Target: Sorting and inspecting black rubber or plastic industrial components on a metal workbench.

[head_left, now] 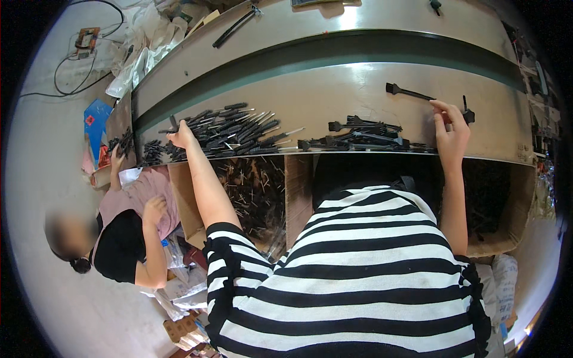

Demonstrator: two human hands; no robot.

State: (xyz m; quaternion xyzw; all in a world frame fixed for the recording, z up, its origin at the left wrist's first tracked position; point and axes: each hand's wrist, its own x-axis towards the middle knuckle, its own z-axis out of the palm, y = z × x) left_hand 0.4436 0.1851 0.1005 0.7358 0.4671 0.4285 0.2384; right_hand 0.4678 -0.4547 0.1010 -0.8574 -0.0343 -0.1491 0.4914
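Note:
My left hand is closed at the left end of a heap of black parts with ribbed bodies and thin silver stems. A short dark piece sticks up from its fingers. On the right, my right hand pinches the handle end of a small flat black brush, its head pointing left. Another black brush is just beside that hand, partly hidden by it. Between my hands, a pile of black brushes lies along the bench's near edge.
Under the metal bench, a cardboard box of black parts stands left of my lap, another box right. A dark rail crosses behind; a black rod tool lies beyond it. At left, a co-worker handles black parts.

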